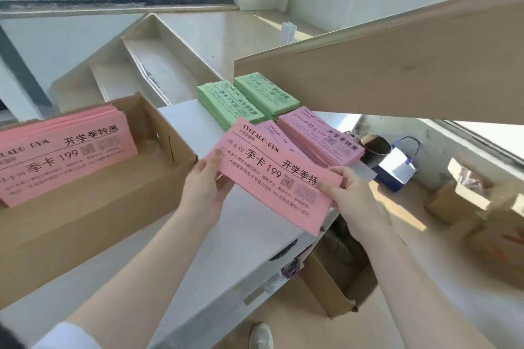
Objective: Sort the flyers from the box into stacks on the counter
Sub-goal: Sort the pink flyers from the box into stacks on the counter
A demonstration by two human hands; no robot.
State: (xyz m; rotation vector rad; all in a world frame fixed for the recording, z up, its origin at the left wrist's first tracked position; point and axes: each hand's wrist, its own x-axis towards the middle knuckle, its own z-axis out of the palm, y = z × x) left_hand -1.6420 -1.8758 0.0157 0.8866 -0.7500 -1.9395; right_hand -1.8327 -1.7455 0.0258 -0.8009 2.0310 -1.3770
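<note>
Holding a pink bundle of flyers [272, 176] between both hands, we have it in the air just above the near edge of the white surface [192, 125], tilted and short of the stacks. Our left hand [205, 187] pinches the bundle's left end, thumb on top and fingers [224, 181] curled beneath; our right hand [350, 198] grips the right end the same way, so neither hand is free. On the surface ahead lie two green stacks [246, 100] side by side, and nearer us the pink stack [320, 136], which already looks fanned, with a loose sheet sticking out toward the bundle. The cardboard box [93, 207] at our left holds more pink flyers [62, 150] leaning against its wall. The main risk, as we judge it, is the drop: the pink stack sits close to the right edge of the surface, and beyond that edge is open floor with another carton [337, 283] below. Setting the bundle down askew or pushing it in could shove the fanned sheets over that edge. A pinch at only the two ends may also let the middle sag and the lower sheets slip out. Landing the bundle on a green stack would spoil the sort by colour, so we should square it over pink first.
</note>
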